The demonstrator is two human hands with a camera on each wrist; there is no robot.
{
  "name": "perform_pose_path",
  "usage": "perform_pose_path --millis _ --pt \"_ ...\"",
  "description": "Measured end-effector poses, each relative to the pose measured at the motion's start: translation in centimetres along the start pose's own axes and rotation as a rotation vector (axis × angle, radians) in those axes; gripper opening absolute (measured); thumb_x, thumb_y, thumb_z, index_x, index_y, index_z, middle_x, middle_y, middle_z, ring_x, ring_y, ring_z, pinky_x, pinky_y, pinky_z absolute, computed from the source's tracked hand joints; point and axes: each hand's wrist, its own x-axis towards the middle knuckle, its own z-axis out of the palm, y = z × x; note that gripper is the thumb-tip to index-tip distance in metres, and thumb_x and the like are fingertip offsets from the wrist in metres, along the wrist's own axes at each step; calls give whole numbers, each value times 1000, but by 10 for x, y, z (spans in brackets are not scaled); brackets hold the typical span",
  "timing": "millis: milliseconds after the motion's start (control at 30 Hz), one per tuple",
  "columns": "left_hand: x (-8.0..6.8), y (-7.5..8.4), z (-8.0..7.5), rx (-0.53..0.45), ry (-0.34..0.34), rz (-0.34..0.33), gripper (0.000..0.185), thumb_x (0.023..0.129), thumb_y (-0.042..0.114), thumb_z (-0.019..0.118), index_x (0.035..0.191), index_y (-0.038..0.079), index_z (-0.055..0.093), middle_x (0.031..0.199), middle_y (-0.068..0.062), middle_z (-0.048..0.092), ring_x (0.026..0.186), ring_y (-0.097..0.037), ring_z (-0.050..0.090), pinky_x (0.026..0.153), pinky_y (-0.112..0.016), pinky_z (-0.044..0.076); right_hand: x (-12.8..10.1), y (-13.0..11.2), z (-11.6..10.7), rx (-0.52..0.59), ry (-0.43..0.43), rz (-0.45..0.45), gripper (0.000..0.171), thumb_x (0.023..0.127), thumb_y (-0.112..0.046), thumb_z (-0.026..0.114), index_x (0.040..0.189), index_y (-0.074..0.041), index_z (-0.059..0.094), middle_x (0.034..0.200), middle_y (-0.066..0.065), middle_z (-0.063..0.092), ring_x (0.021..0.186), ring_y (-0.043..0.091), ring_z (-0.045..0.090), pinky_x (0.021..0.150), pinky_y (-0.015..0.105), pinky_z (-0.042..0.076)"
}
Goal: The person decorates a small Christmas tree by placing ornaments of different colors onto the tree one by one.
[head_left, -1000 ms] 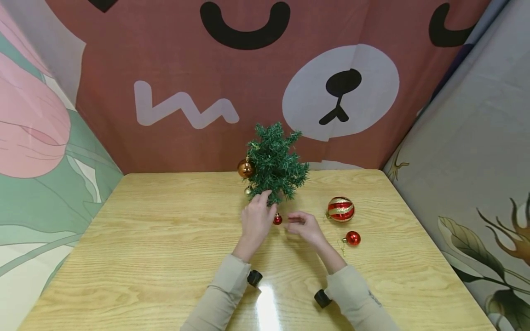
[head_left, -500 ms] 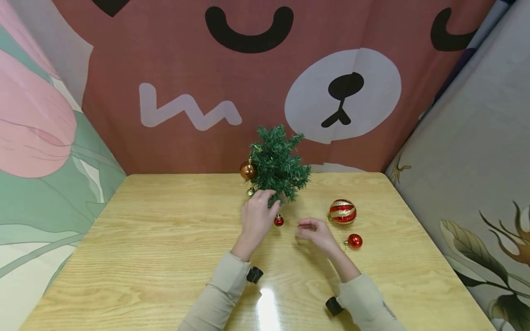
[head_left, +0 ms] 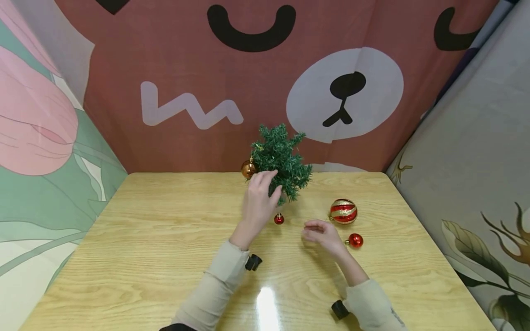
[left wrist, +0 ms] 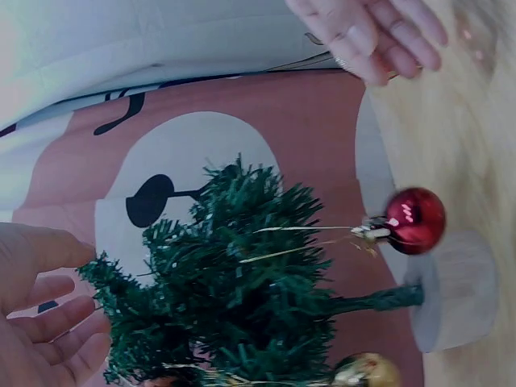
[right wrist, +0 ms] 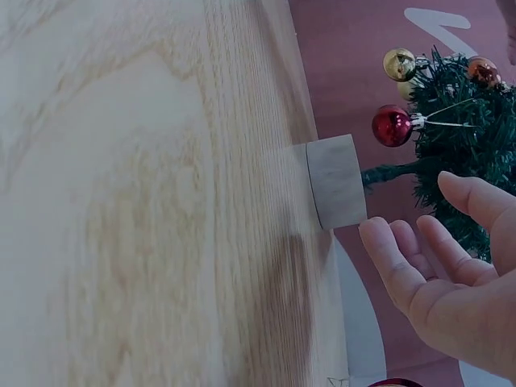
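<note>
A small green artificial Christmas tree (head_left: 281, 156) stands at the table's back on a pale round base (right wrist: 336, 181). From its front a small red bauble (left wrist: 416, 221) hangs by gold thread. A copper bauble (head_left: 249, 169) hangs on its left, with a gold bauble (right wrist: 399, 64) lower down. My left hand (head_left: 258, 200) is in front of the tree, fingers spread and loosely bent, fingertips close to the upper branches, holding nothing. To the right of the red bauble, my right hand (head_left: 325, 236) hovers over the table with relaxed fingers and nothing in them.
On the wooden table (head_left: 165, 243), a large red-and-gold striped bauble (head_left: 343, 211) lies right of the tree. A plain red bauble (head_left: 355, 241) lies nearer, close by my right wrist. Printed cloth (head_left: 186, 55) hangs right behind the tree.
My left hand has come off the lower branch above the red bauble and risen along the tree. My right hand has drawn back to the right. The red bauble stays hanging.
</note>
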Motion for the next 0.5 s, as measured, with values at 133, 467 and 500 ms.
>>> perform_pose_path --millis 133,467,500 --pt "9 0 -2 -15 -3 30 33 76 3 69 108 -3 61 101 -15 59 94 -26 54 79 -32 47 -1 1 -1 9 4 -4 37 83 7 54 112 25 41 102 32 52 85 23 59 77 33 49" --pt "26 1 -3 17 -38 47 33 79 6 67 109 -4 60 106 -15 58 100 -25 52 84 -32 44 -3 -1 -7 26 65 7 36 82 7 56 110 24 43 94 21 58 79 14 59 79 38 48" --pt "27 1 -3 18 -39 45 33 79 7 67 109 -4 60 107 -15 58 100 -25 52 84 -31 44 -4 -2 -8 37 74 5 35 82 8 56 110 24 43 93 20 58 78 13 59 79 38 48"
